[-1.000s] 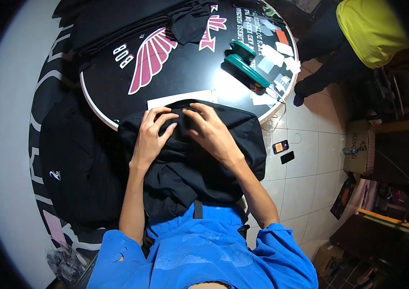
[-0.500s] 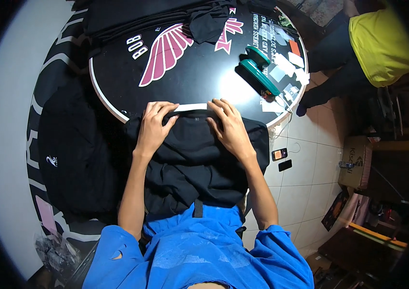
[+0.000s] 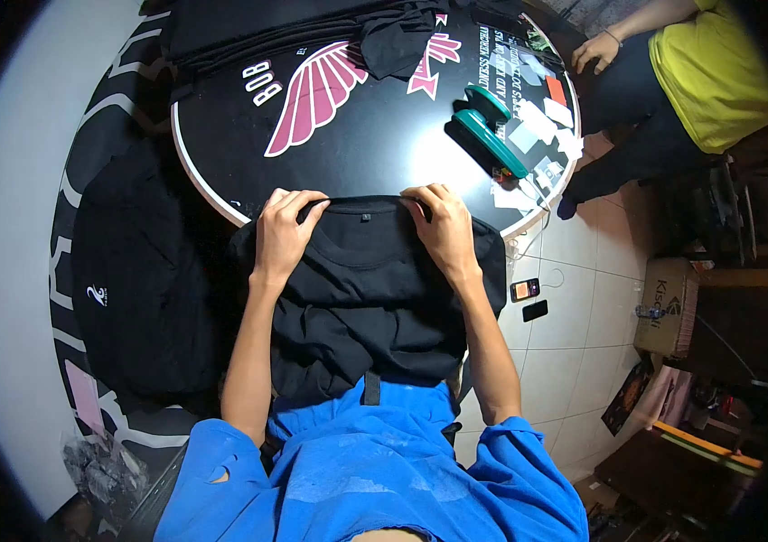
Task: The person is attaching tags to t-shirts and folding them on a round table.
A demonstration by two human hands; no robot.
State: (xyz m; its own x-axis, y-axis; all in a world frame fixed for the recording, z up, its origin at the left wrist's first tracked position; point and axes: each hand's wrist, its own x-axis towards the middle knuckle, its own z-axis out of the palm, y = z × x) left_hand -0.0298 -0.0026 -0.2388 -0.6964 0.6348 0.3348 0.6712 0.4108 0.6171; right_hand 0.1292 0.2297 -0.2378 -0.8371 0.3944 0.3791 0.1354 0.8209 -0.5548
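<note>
A black T-shirt (image 3: 357, 316) lies spread over my lap, its far end at the near edge of the round table (image 3: 212, 194). The round neckline faces up, with a small label inside the collar. My left hand (image 3: 283, 230) is closed in a pinch on the left side of the collar. On the opposite side, my right hand (image 3: 443, 226) pinches the collar the same way. Between them the collar edge is drawn fairly straight.
Folded black garments (image 3: 285, 41) are stacked at the table's far side. A green stapler-like tool (image 3: 488, 140) and scattered papers (image 3: 538, 126) lie on its right. Dark cloth (image 3: 135, 280) sits at left. Two phones (image 3: 530, 300) rest on the tiled floor. A person in yellow (image 3: 718, 81) stands at right.
The white strip between my hands is now hidden by the black collar. My hands have spread slightly apart, and the neckline lies opened out. The other person's hand has come into view.
</note>
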